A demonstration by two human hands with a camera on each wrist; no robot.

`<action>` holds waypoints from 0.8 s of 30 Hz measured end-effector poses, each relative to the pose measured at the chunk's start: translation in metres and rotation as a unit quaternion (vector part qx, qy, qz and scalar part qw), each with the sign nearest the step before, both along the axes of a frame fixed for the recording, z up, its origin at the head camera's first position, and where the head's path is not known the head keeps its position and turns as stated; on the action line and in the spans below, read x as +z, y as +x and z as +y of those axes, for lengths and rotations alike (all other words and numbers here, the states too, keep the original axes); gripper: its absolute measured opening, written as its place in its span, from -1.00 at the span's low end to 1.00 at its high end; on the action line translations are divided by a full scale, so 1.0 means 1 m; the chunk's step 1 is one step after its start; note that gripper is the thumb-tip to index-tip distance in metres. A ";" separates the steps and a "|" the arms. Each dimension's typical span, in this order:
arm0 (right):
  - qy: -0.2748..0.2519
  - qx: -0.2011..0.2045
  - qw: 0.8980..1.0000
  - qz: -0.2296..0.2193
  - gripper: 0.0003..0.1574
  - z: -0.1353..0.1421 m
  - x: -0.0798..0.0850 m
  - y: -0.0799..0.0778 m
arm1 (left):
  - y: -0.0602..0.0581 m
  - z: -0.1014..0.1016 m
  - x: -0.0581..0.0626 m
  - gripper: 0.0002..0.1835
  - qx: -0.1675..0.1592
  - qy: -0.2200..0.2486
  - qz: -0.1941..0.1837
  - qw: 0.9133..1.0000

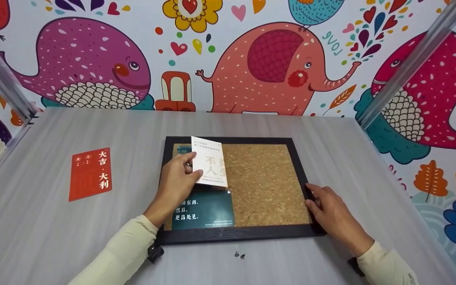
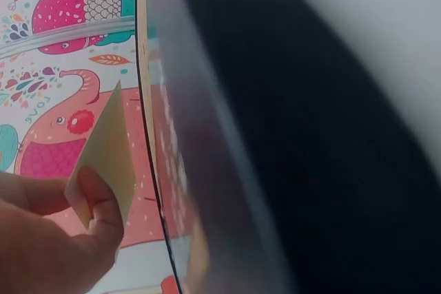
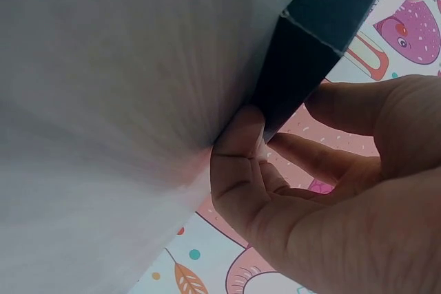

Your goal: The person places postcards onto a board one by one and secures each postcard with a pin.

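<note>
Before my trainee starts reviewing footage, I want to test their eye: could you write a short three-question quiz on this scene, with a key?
1. True or false: the right hand touches the black frame.
2. Seen from the person, on which side of the black frame does the red card lie?
3. Choose one. The left hand pinches:
A) the red card
B) the green card
C) the white card

Key:
1. True.
2. The left side, flat on the table.
3. C.
</note>
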State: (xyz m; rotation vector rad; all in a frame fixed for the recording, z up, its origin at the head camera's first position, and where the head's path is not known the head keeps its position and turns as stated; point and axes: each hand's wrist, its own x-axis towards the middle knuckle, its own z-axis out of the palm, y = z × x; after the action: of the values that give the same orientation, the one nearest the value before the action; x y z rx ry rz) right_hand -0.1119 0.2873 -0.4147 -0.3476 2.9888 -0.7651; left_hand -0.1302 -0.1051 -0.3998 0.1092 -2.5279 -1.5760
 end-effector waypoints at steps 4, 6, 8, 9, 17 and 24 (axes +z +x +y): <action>0.001 0.002 1.000 0.008 -0.38 0.001 -0.001 -0.001 | -0.003 0.009 -0.001 -0.45 -0.004 0.001 -0.001 1.000; 0.001 0.002 1.000 0.007 -0.38 0.001 -0.001 -0.001 | -0.005 0.013 -0.002 -0.45 -0.007 -0.001 0.006 1.000; 0.002 0.001 1.000 0.006 -0.38 0.001 -0.002 -0.001 | -0.006 0.016 -0.002 -0.46 -0.006 -0.009 0.008 1.000; 0.002 0.000 1.000 0.005 -0.38 0.001 -0.002 -0.001 | -0.006 0.018 -0.003 -0.46 -0.006 -0.016 0.009 1.000; 0.001 -0.004 1.000 0.003 -0.38 0.000 -0.001 -0.001 | -0.009 0.030 -0.006 -0.46 -0.016 -0.025 0.012 0.999; 0.000 -0.008 1.000 -0.003 -0.38 0.000 0.000 -0.001 | -0.011 0.039 -0.009 -0.46 -0.030 -0.014 0.015 0.999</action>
State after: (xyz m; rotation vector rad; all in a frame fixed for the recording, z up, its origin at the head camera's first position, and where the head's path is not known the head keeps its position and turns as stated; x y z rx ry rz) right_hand -0.1128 0.2874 -0.4149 -0.3214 2.9898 -0.7652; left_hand -0.1414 -0.0663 -0.4092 0.0062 -2.5517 -1.5511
